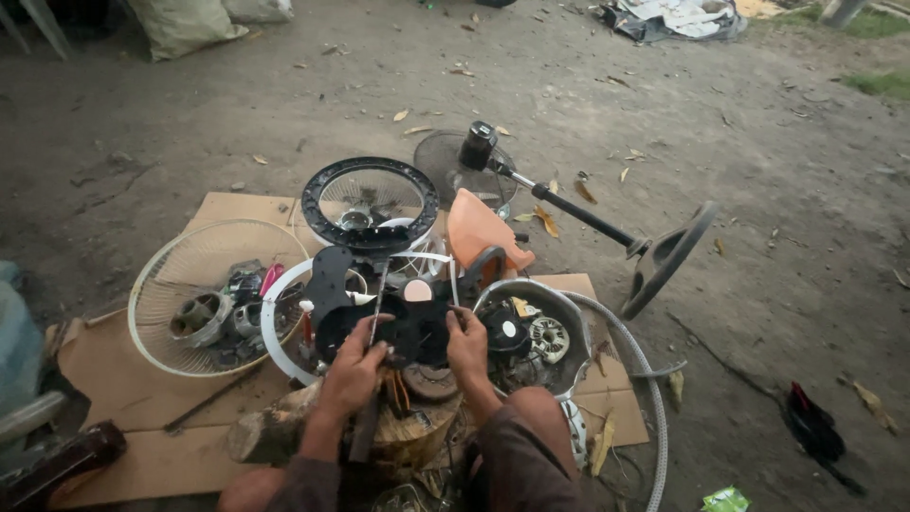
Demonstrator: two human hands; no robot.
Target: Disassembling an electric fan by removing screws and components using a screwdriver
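Both my hands work on a black fan motor housing (417,327) resting on a wooden block (284,427) between my knees. My left hand (353,372) grips a long thin tool, apparently a screwdriver (377,308), whose shaft stands up over the housing. My right hand (466,343) holds the right side of the black housing, fingers curled on its edge. A round pale cap (418,290) sits on top of the housing.
Fan parts lie on flattened cardboard (142,398): a white wire guard (180,284) holding a motor, a black guard ring (372,204), an orange blade (479,232), a grey housing (545,327). A black fan stand (607,228) lies on bare dirt at right.
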